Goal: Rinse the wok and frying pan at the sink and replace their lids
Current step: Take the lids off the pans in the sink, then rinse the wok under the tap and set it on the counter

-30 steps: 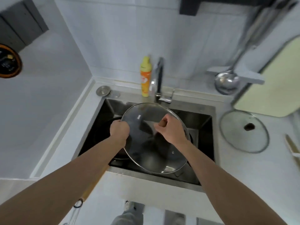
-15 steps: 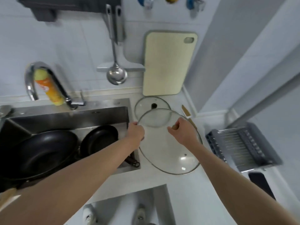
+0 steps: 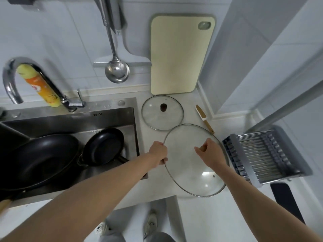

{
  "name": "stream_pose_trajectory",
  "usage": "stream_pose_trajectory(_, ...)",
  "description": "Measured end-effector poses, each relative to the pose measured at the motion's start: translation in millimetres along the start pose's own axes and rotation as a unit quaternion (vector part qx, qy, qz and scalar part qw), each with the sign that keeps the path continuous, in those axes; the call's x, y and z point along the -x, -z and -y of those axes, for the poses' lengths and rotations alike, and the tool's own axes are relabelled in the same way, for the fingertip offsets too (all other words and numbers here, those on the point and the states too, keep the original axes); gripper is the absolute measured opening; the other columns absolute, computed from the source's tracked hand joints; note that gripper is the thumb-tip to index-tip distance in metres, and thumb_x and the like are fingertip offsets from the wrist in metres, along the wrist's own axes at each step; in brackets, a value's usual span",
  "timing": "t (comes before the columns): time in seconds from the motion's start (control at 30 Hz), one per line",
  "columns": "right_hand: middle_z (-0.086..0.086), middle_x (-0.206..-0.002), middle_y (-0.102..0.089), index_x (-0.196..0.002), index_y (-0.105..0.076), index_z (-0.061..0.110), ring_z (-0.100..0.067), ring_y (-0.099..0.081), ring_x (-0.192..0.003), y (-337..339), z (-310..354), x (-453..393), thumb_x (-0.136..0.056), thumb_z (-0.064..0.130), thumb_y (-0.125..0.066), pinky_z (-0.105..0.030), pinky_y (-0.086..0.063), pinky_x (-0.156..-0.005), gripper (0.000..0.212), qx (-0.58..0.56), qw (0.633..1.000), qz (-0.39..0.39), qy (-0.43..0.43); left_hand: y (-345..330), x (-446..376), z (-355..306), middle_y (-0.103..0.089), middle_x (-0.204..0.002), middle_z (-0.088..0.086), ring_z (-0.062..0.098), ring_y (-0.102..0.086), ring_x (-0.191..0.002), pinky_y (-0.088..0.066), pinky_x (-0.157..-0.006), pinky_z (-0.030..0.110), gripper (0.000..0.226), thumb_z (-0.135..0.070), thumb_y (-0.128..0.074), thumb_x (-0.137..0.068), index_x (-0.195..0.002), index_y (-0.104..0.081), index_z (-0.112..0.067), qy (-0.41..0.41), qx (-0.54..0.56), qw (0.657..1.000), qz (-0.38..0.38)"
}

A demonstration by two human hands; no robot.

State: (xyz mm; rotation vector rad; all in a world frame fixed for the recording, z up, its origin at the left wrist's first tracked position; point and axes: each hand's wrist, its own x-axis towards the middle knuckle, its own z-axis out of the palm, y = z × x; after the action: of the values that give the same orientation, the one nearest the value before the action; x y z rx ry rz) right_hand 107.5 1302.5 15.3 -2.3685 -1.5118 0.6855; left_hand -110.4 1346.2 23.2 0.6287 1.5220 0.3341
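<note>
The large glass lid (image 3: 194,159) is gripped at its left rim by the left hand (image 3: 158,152), fingers curled round the metal edge, while its central knob is pinched from above by the right hand (image 3: 208,154). The lid is held over the bench (image 3: 218,215), right of the sink (image 3: 132,119), its oval outline running from far-left to near-right, and whether it rests on the bench cannot be told. The smaller lid (image 3: 162,113) lies just beyond it, knob up. The wok (image 3: 35,159) and frying pan (image 3: 104,145) sit uncovered in the sink, left of both hands, nearer the left one; the pan's handle is pointed toward the bench.
</note>
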Motion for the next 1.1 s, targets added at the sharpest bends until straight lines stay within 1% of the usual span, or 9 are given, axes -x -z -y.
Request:
stream_pose_trajectory(0.1,0.003,-0.075,-0.060,-0.080,-0.050,0.017,-0.011,-0.056,-0.066,-6,-4,0,-0.085,0.039,-0.072,-0.024,-0.035,-0.051,0.032,0.010,1.000,0.000,-0.007,6,0,0,-0.062,-0.080,0.012,0.023,-0.059,-0.067,-0.056,-0.069,0.035,0.015,-0.003,-0.047,-0.094,-0.088,-0.060,-0.006,0.048,-0.010,0.998,0.047)
stream_pose_trajectory(0.2,0.001,-0.078,-0.058,-0.080,-0.049,0.017,-0.012,-0.055,-0.066,-16,-7,1,-0.086,0.038,-0.072,-0.024,-0.035,-0.052,0.032,0.020,1.000,0.001,-0.016,11,0,1,-0.061,-0.078,0.010,0.023,-0.061,-0.067,-0.055,-0.066,0.033,0.013,-0.004,-0.050,-0.092,-0.093,-0.062,-0.006,0.068,-0.011,0.994,0.088)
stream_pose_trajectory(0.43,0.000,-0.083,-0.056,-0.083,-0.047,0.018,-0.014,-0.055,-0.068,-29,-9,-1,-0.087,0.038,-0.071,-0.029,-0.042,-0.057,0.031,0.051,0.998,0.011,-0.040,38,11,-3,-0.056,-0.094,0.005,0.022,-0.056,-0.092,-0.053,-0.093,0.034,0.007,-0.017,-0.056,-0.095,-0.093,-0.060,-0.011,0.049,-0.034,0.992,0.113)
stream_pose_trajectory(0.57,-0.003,-0.092,-0.056,-0.094,-0.051,0.015,-0.020,-0.058,-0.072,-31,1,4,-0.090,0.047,-0.063,-0.034,-0.048,-0.062,0.035,0.115,0.990,0.013,-0.081,85,15,-12,-0.055,-0.110,0.004,0.017,-0.055,-0.095,-0.050,-0.092,0.034,0.029,-0.022,-0.049,-0.100,-0.124,-0.057,-0.008,-0.044,-0.130,0.985,0.102)
stream_pose_trajectory(0.67,-0.010,-0.115,-0.052,-0.121,-0.052,0.014,-0.030,-0.064,-0.084,-29,34,7,-0.094,0.063,-0.043,-0.033,-0.043,-0.060,0.056,0.254,0.964,-0.008,-0.075,155,30,-19,-0.056,-0.108,0.001,0.018,-0.054,-0.100,-0.046,-0.089,0.032,0.021,-0.022,-0.045,-0.101,-0.113,-0.063,-0.018,-0.149,-0.258,0.953,0.048)
stream_pose_trajectory(0.77,-0.011,-0.121,-0.052,-0.125,-0.055,0.014,-0.034,-0.066,-0.091,-42,92,1,-0.097,0.052,-0.047,-0.037,-0.048,-0.069,0.048,0.193,0.981,-0.034,-0.001,238,35,-5,-0.065,-0.118,0.013,0.027,-0.059,-0.111,-0.045,-0.098,0.035,0.031,-0.015,-0.040,-0.102,-0.112,-0.067,-0.003,-0.196,-0.358,0.913,-0.025)
stream_pose_trajectory(0.9,-0.013,-0.114,-0.060,-0.116,-0.060,0.014,-0.035,-0.064,-0.099,-90,210,-10,-0.095,0.049,-0.053,-0.040,-0.050,-0.083,0.042,0.069,0.996,0.005,0.050,361,37,42,-0.065,-0.124,0.013,0.031,-0.061,-0.114,-0.050,-0.097,0.043,0.036,-0.018,-0.037,-0.102,-0.123,-0.064,-0.006,-0.120,-0.504,0.842,-0.153)
stream_pose_trajectory(1.0,-0.010,-0.106,-0.066,-0.111,-0.061,0.015,-0.032,-0.065,-0.097,-135,294,-12,-0.095,0.054,-0.052,-0.038,-0.050,-0.080,0.043,0.040,0.993,0.051,0.097,442,55,77,-0.067,-0.120,0.008,0.028,-0.063,-0.111,-0.051,-0.093,0.037,0.043,-0.043,-0.045,-0.096,-0.120,-0.065,-0.013,-0.014,-0.507,0.840,-0.193)
stream_pose_trajectory(1.1,-0.006,-0.102,-0.066,-0.108,-0.061,0.016,-0.027,-0.064,-0.091,-176,362,-10,-0.094,0.054,-0.052,-0.034,-0.046,-0.071,0.042,0.043,0.981,0.089,0.169,493,68,115,-0.068,-0.115,0.004,0.024,-0.063,-0.105,-0.051,-0.091,0.030,0.040,-0.041,-0.050,-0.091,-0.114,-0.067,-0.014,0.096,-0.486,0.852,-0.167)
